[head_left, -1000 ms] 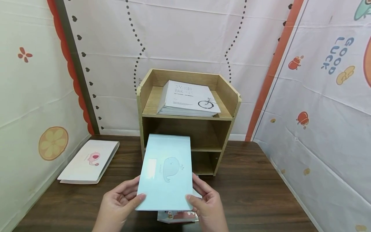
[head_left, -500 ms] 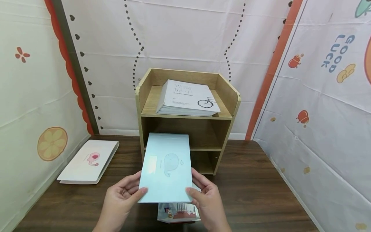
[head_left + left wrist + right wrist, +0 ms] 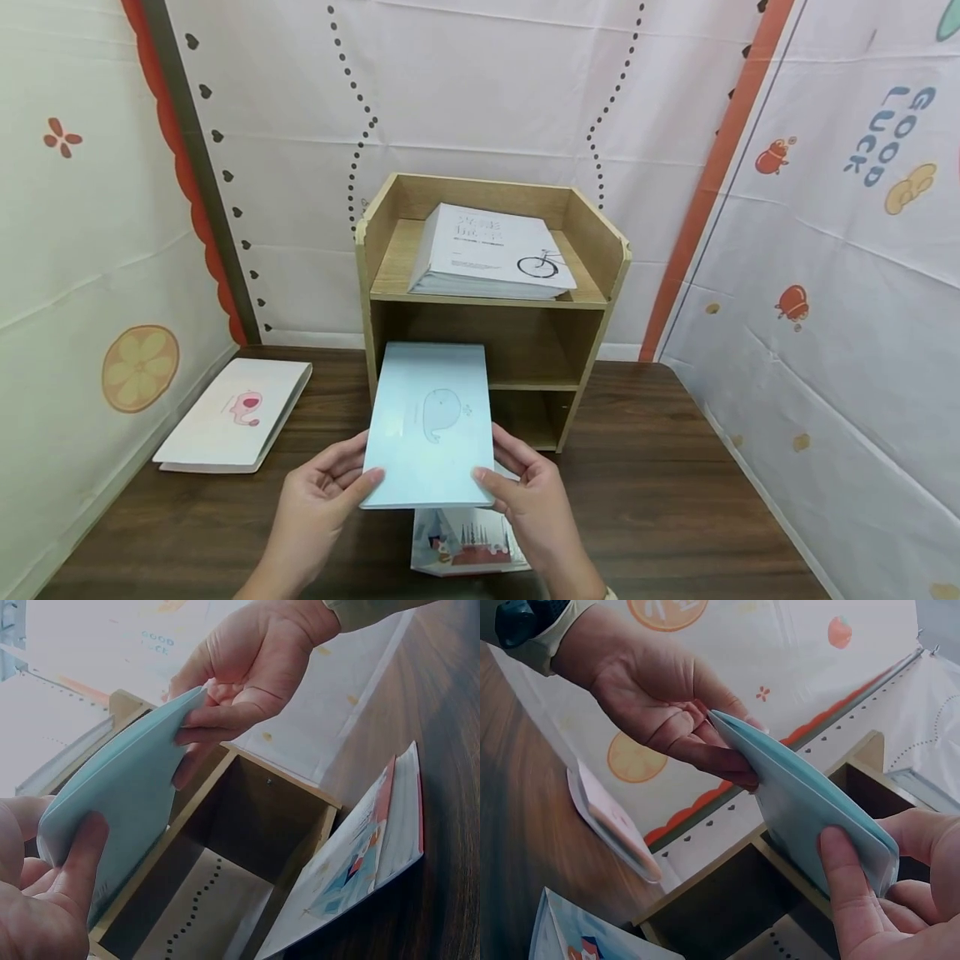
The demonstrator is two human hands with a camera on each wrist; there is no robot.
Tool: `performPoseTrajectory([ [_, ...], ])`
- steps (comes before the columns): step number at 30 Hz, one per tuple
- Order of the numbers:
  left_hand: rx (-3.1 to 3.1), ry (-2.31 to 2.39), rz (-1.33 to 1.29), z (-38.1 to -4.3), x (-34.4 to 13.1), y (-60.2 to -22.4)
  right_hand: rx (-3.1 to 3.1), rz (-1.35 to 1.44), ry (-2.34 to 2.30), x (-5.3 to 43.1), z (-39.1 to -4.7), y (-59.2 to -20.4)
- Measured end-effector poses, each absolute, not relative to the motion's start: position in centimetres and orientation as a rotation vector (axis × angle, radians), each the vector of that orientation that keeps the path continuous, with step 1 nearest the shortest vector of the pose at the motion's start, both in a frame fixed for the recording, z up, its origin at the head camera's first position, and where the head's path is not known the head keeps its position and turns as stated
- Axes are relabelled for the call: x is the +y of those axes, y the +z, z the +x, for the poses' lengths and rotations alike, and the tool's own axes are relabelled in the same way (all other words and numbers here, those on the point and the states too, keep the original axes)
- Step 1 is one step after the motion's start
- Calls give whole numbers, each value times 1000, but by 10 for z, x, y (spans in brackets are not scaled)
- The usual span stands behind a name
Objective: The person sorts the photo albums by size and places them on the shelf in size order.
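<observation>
A light-blue notebook (image 3: 429,450) with a whale drawing is held up level at the middle opening of a wooden shelf (image 3: 480,302). My left hand (image 3: 318,492) pinches its left edge, thumb on the cover and fingers beneath. On the opposite edge my right hand (image 3: 531,492) pinches it the same way. Both wrist views show the notebook closed, its thin pages (image 3: 817,776) between the covers. Its far end hides part of the shelf's left side. Beneath it, nearer me, another book (image 3: 471,546) with a colourful illustrated cover lies partly covered by the notebook and my right hand.
On the shelf's top lies a thick white stack (image 3: 491,250) of books with a bicycle drawing. A white notebook (image 3: 228,417) with a pink elephant rests at the table's left. Printed cloth walls (image 3: 840,275) enclose the dark wooden table (image 3: 660,500) at the back and sides.
Both hands have moved the blue notebook forward, toward the shelf. More of the illustrated book beneath it now shows. The head view has shifted slightly.
</observation>
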State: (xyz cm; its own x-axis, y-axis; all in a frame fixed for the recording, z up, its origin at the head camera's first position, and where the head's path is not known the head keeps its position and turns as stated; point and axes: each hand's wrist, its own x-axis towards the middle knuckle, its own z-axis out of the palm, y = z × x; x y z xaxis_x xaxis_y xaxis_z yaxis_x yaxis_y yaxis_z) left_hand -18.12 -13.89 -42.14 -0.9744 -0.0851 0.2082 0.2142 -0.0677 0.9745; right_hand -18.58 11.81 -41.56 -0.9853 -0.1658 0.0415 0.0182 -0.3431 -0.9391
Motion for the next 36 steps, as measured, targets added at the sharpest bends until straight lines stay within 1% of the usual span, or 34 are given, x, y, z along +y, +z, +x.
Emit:
performPoseTrajectory([
  [7,-1970,-2186,-126,-189,-138,-421,1745,-206,-2441,119,-195,-417],
  [15,-2011,-2208,-109,-192,-141,-424,1755,-204,-2428,118,-198,-418],
  [22,-2009,-2387,-194,-189,-146,-423,1745,-200,-2420,117,-197,-418],
  [36,-1956,-2462,-291,-193,-154,-424,1665,-200,-2387,128,-204,-420],
])
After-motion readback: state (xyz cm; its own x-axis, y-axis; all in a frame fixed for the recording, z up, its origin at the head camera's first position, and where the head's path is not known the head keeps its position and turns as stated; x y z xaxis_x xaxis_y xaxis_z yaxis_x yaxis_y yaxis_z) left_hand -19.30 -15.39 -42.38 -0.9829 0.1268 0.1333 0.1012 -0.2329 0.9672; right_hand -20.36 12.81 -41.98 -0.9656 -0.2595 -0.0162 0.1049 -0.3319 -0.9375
